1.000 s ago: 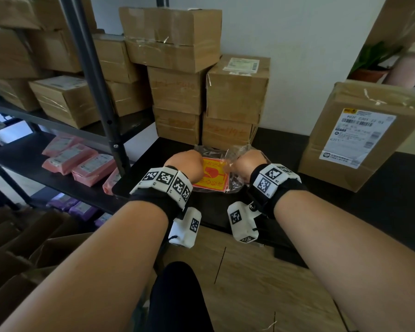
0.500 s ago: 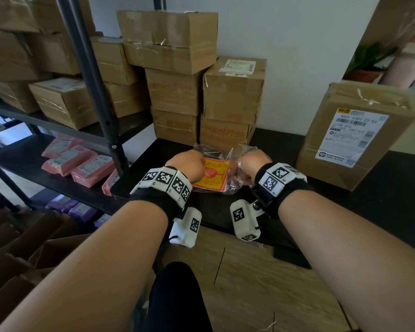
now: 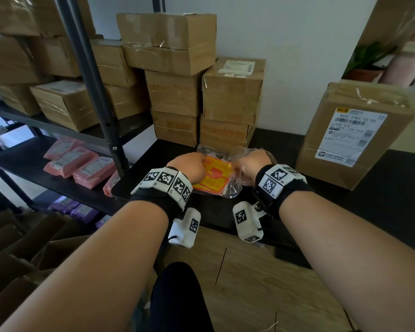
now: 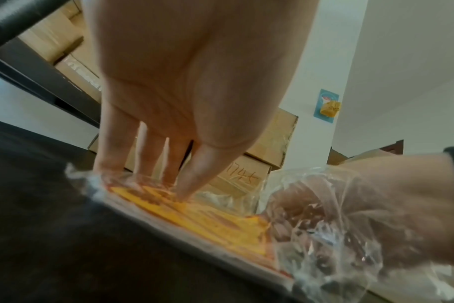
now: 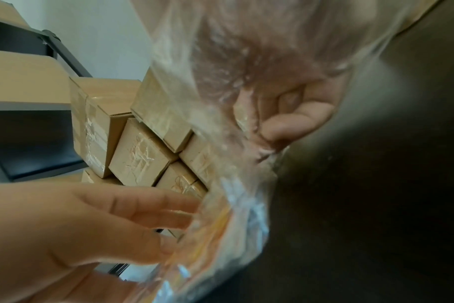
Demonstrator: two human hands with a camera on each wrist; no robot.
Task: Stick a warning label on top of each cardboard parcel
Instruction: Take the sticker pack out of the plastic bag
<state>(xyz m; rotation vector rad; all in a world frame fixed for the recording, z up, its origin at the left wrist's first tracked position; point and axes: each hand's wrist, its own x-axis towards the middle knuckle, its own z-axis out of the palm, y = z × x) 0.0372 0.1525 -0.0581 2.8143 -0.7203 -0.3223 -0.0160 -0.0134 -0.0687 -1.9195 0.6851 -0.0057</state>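
Observation:
A stack of yellow and red warning labels lies inside a clear plastic bag on the black table. My left hand presses straight fingers down on the bag's left part, over the labels. My right hand is at the bag's right end, with crumpled film draped over it. Its thumb and curled fingers pinch the film. Taped cardboard parcels stand stacked right behind the bag.
A large parcel with a white shipping label stands on the table at the right. A black metal rack at the left holds more boxes and pink packets. Flattened cartons lie on the floor at lower left.
Both hands have stayed at the bag. The right hand has worked slightly further into the crumpled film; the labels have barely moved.

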